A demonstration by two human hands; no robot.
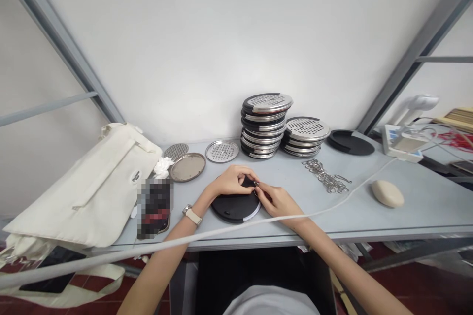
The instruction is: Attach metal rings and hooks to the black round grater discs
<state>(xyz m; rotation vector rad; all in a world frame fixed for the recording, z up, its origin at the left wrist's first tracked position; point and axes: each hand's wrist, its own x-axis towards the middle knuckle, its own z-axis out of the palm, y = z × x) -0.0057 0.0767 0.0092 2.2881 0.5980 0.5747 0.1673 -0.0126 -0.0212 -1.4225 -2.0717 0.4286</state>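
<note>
A black round cover lies on the table in front of me, with a pale strip at its lower right edge. My left hand arches over its far part, thumb and forefinger closed on a dark part of it. From the right, my right hand meets these fingertips at the cover's right side, pinching a small shiny metal hook, whose shape is mostly hidden. A heap of similar-looking metal hooks lies to the right.
Perforated metal discs with black rims stand in a tall stack and a shorter stack. Loose metal discs lie left of them; another black cover lies right. A white cable crosses in front, near a cream oval object. A white bag leans left.
</note>
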